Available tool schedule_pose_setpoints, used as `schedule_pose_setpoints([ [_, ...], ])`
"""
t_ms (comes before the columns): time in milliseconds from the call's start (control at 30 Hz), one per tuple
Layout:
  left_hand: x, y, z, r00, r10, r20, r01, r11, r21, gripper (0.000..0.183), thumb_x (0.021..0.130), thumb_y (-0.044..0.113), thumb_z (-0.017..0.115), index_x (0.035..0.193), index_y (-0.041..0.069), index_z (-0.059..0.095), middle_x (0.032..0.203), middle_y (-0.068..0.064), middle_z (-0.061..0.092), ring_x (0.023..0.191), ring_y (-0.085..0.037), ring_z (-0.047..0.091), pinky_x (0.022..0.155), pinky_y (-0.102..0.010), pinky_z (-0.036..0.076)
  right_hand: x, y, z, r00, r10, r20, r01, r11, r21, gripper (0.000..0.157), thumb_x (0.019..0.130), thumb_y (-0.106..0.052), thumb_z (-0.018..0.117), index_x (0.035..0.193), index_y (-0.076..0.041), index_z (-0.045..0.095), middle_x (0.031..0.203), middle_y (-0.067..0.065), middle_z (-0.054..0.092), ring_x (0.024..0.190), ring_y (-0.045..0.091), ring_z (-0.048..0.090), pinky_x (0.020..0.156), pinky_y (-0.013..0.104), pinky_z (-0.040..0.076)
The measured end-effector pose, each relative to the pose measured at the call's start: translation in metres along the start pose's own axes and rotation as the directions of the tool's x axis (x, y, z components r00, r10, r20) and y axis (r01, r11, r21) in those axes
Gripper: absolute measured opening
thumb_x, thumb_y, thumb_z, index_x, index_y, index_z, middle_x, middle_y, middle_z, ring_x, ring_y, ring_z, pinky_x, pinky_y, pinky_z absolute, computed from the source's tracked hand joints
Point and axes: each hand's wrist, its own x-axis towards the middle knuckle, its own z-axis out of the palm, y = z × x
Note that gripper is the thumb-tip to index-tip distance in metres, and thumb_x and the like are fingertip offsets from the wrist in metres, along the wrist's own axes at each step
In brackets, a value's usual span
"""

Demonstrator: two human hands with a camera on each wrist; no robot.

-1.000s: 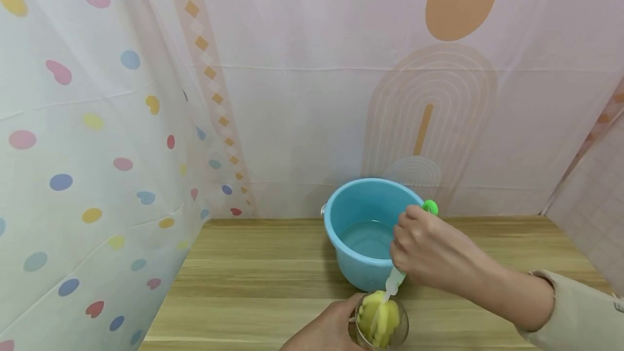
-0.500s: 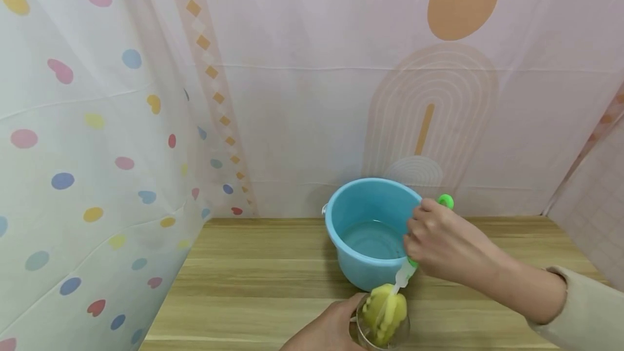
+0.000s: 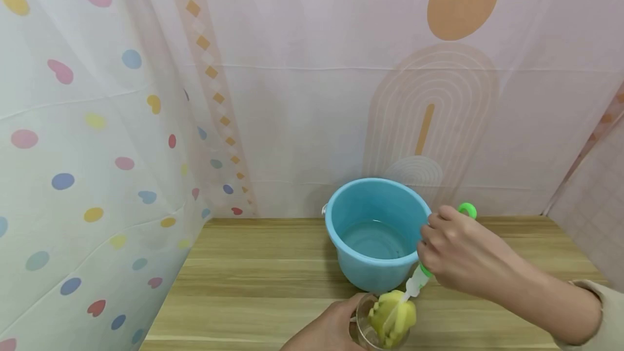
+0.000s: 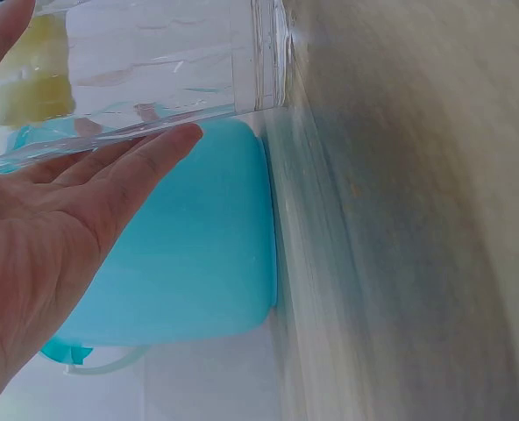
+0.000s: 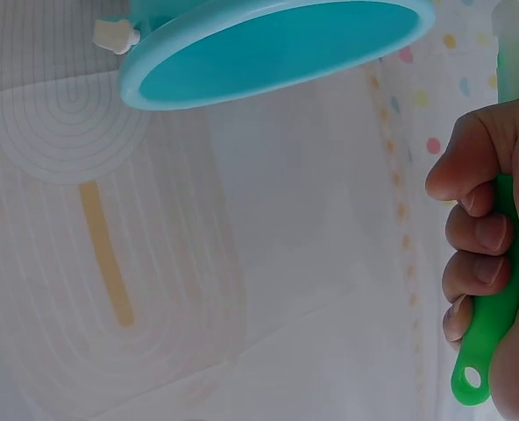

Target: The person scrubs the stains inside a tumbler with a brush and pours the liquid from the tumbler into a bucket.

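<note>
My right hand grips the green handle of a sponge cup brush, its fingers wrapped round it in the right wrist view. The brush's yellow sponge head sits in the mouth of a clear glass, tilted toward the right side of the rim. My left hand holds the glass from the left. In the left wrist view the thumb and fingers of the left hand lie on opposite sides of the glass, whose base is close to the tabletop.
A light blue bucket with water in its bottom stands just behind the glass. Under everything is a wood-grain table. A patterned curtain hangs behind it, and a dotted one on the left.
My right hand has moved to the right with the brush, tilting its handle further over. The sponge head has shifted right at the glass's mouth, while the left hand and glass stay nearly still.
</note>
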Motion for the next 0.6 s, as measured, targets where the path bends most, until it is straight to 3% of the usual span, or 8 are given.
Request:
schedule_pose_setpoints([
  [233,-0.001,0.0,-0.001,1.0,-0.014,-0.012,0.014,1.0,0.02,0.063,0.083,0.027,0.091,0.137,0.038,0.059,0.127,0.012,0.067,0.114,-0.014,0.064,0.095,-0.032,0.052,0.002,-0.005,-0.008,0.998,-0.045,-0.033,0.044,0.998,-0.043,0.032,0.079,0.016,0.028,0.061,-0.009,0.018,0.058,0.003,0.018,0.055,0.016,0.018,0.06,0.028,0.021],
  [600,-0.002,-0.001,0.002,0.997,0.079,0.024,-0.079,0.997,0.021,0.069,0.083,0.026,0.09,0.142,0.036,0.056,0.131,0.01,0.066,0.117,-0.012,0.064,0.097,-0.027,0.051,0.007,-0.007,-0.012,0.998,-0.054,-0.036,0.052,0.997,-0.06,0.033,0.076,0.017,0.032,0.063,-0.008,0.016,0.059,0.003,0.017,0.055,0.015,0.019,0.059,0.028,0.021],
])
